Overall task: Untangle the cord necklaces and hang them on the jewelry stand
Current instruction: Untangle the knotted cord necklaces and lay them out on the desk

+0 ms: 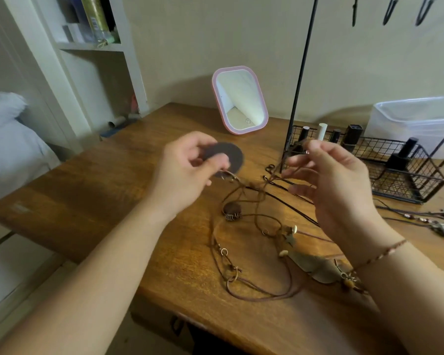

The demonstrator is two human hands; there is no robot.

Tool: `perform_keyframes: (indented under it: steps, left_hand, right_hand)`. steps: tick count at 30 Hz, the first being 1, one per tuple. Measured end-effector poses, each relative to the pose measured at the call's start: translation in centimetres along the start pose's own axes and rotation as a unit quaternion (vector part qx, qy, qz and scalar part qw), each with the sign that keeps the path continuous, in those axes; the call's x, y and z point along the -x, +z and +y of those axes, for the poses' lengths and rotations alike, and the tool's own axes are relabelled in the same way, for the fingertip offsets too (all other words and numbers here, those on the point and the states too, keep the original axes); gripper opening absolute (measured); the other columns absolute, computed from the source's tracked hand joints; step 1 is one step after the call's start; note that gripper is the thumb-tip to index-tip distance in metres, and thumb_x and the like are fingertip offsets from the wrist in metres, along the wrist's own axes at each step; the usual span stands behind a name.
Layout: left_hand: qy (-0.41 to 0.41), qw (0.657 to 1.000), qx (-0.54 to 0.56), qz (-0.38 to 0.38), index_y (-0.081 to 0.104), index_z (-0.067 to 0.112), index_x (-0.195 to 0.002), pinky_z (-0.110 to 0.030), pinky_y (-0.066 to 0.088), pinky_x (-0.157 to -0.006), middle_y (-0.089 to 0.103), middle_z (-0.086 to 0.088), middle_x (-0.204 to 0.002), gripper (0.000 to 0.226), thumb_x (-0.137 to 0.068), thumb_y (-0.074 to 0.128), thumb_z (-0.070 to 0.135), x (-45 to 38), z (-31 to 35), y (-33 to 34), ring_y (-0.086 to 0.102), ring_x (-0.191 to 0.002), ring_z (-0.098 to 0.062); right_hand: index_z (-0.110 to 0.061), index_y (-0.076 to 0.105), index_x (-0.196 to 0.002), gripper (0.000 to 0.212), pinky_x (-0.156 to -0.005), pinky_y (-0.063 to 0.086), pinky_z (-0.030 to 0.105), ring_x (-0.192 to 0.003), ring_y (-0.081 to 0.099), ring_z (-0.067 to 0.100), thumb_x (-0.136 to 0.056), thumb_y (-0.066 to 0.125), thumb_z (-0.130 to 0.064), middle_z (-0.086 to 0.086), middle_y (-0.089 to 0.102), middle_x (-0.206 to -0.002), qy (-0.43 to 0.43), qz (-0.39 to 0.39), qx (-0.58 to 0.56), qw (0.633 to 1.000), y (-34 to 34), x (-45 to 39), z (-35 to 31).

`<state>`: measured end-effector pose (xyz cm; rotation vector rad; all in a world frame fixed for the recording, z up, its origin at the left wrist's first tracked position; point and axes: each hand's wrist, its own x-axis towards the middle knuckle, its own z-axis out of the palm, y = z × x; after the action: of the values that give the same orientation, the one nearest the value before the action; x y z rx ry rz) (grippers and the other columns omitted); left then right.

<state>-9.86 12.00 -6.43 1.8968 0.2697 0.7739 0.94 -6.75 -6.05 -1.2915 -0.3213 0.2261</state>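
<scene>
My left hand (187, 167) pinches a flat dark disc pendant (227, 156); my right hand (333, 180) fingers pinch a thin brown cord (272, 179). The cord necklaces (254, 242) lie tangled on the desk (113, 190): limp, light, best held near knots.

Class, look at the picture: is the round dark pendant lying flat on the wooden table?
No. The left hand holds the round dark pendant up above the wooden table, pinched between thumb and fingers.
</scene>
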Motion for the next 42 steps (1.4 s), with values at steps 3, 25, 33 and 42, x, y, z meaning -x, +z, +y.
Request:
perform_keyframes:
  steps: [3, 25, 33, 42]
  left_hand:
    - [-0.069, 0.989, 0.113, 0.057, 0.059, 0.021, -0.112, -0.025, 0.054, -0.057, 0.072, 0.003, -0.088, 0.014, -0.099, 0.056, 0.016, -0.5, -0.7, -1.9, 0.074, -0.081, -0.019]
    - [-0.028, 0.94, 0.337, -0.051, 0.054, 0.016, -0.113, -0.031, 0.057, -0.077, 0.07, -0.003, -0.087, 0.022, -0.091, 0.054, 0.019, 0.0, 2.3, -2.4, 0.071, -0.085, -0.023]
    - [-0.027, 0.935, 0.35, -0.054, 0.052, 0.012, -0.115, -0.031, 0.057, -0.076, 0.069, -0.004, -0.088, 0.021, -0.095, 0.051, 0.017, 0.2, 2.1, -2.7, 0.071, -0.084, -0.023]
    - [-0.03, 0.952, 0.285, -0.105, 0.057, 0.011, -0.111, -0.03, 0.056, -0.07, 0.066, -0.006, -0.088, 0.021, -0.092, 0.056, 0.019, 0.2, 0.9, -3.3, 0.068, -0.08, -0.022]
  right_hand:
    - [-0.004, 0.06, -0.119, 0.027, -0.049, 0.05, 0.028, -0.057, 0.066, 0.019, -0.105, 0.045, -0.022, 0.003, 0.072, -0.072, 0.011, 0.036, -0.027, 0.999, -0.8, -0.5, -0.1]
    - [-0.032, 0.063, -0.125, 0.046, -0.082, 0.053, 0.027, -0.096, 0.058, 0.003, -0.085, 0.065, -0.054, -0.015, 0.065, -0.102, -0.165, -0.251, 0.474, 0.828, 2.3, 2.2, 2.1]
    - [-0.038, 0.069, -0.115, 0.028, -0.077, 0.053, 0.03, -0.1, 0.052, 0.008, -0.088, 0.065, -0.048, -0.016, 0.062, -0.101, -0.208, -0.207, 0.546, 0.785, 3.1, 2.0, 4.1]
    - [-0.032, 0.072, -0.1, 0.011, -0.068, 0.046, 0.016, -0.079, 0.054, 0.001, -0.092, 0.065, -0.031, -0.021, 0.061, -0.092, -0.187, -0.195, 0.475, 0.837, 2.8, 1.6, 3.8]
